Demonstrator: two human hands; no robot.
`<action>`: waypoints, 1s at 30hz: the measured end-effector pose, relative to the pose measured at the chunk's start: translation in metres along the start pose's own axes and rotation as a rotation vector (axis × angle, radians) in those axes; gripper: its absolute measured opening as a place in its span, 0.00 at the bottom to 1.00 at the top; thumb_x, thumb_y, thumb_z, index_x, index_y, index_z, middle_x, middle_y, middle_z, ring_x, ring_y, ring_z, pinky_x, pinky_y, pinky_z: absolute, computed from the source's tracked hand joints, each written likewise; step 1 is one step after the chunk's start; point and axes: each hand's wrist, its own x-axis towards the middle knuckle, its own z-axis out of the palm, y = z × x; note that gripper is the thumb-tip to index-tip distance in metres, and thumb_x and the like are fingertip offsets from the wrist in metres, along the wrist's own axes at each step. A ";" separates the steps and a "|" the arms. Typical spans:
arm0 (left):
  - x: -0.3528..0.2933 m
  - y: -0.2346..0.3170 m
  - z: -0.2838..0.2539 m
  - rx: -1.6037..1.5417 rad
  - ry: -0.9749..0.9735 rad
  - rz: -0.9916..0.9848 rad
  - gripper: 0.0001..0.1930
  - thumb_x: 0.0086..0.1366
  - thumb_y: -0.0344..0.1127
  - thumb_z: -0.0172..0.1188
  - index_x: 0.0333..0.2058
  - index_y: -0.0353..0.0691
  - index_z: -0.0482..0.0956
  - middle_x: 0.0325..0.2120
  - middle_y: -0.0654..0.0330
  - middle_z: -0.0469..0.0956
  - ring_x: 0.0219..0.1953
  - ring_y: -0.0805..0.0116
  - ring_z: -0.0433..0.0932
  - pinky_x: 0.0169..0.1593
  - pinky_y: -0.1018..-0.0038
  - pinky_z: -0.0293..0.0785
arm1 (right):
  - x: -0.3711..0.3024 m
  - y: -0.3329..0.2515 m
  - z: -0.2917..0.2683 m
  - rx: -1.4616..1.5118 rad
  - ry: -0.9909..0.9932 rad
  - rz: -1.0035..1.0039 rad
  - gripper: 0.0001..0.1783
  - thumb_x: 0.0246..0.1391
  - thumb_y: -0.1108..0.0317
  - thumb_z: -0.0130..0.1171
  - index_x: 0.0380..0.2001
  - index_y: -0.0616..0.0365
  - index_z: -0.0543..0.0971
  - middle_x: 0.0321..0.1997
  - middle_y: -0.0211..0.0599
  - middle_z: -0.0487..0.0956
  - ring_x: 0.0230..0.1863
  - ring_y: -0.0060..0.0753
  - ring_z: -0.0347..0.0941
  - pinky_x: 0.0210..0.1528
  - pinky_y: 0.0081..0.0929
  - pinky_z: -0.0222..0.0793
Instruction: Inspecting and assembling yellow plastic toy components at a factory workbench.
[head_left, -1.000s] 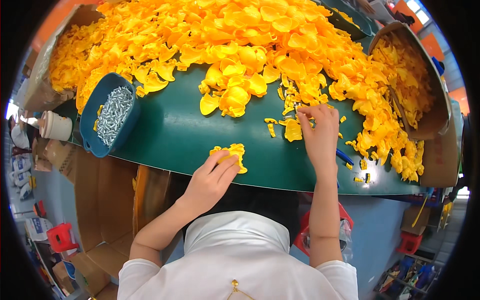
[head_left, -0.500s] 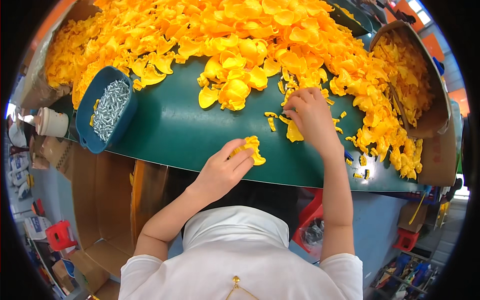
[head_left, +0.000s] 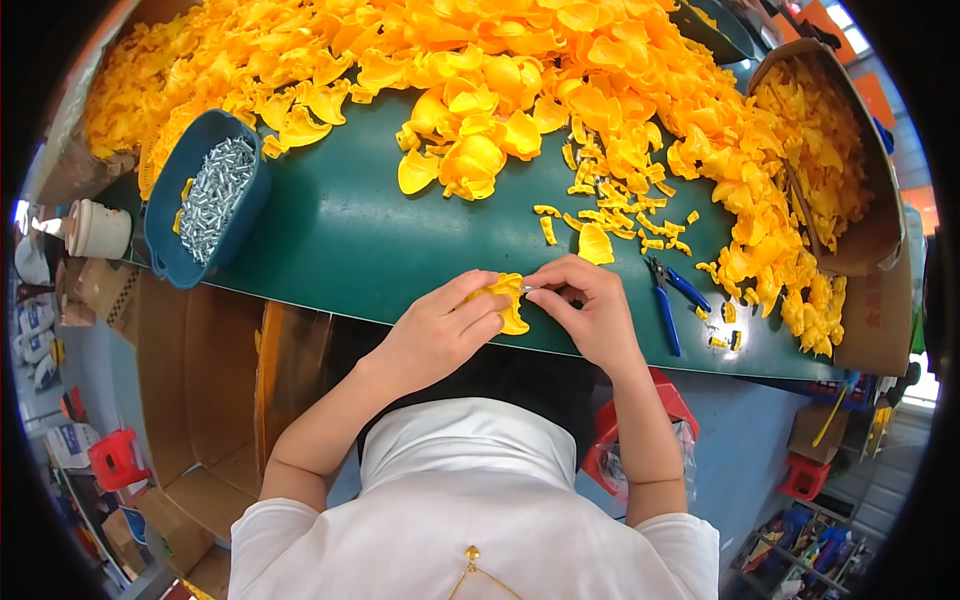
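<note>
- Green table (head_left: 340, 250): its curved near edge bows toward the person; a broad stretch of green surface shows between the blue bin and the hands, narrowing toward the right corner.
- Heap of yellow shells (head_left: 560, 60): fills the far side and spills down toward the near right corner.
- Cardboard box (head_left: 880, 240): tipped at the right end, holding more yellow pieces.
- Blue bin (head_left: 245, 220): at the near left corner, its lower end reaching the edge, with silver pins (head_left: 215, 195) inside.
- Left hand (head_left: 435, 335): crosses the near edge, fingers curled over the held shell.
- Right hand (head_left: 592, 312): also over that edge, thumb and fingertips pinched together on one pin.
- Blue-handled cutters (head_left: 665, 306): beside the right hand, one handle pointing to the near edge.
- Held shell (head_left: 514, 318): between the hands, just inside the near edge.
- Single pin (head_left: 526, 289): at the held shell's right side.
</note>
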 end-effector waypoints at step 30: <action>0.003 0.014 -0.008 0.055 0.025 -0.023 0.10 0.50 0.27 0.61 0.33 0.36 0.76 0.40 0.58 0.76 0.47 0.59 0.74 0.46 0.72 0.78 | 0.046 -0.028 -0.037 -0.351 0.126 0.180 0.09 0.49 0.68 0.66 0.27 0.64 0.79 0.19 0.33 0.77 0.22 0.23 0.74 0.26 0.20 0.68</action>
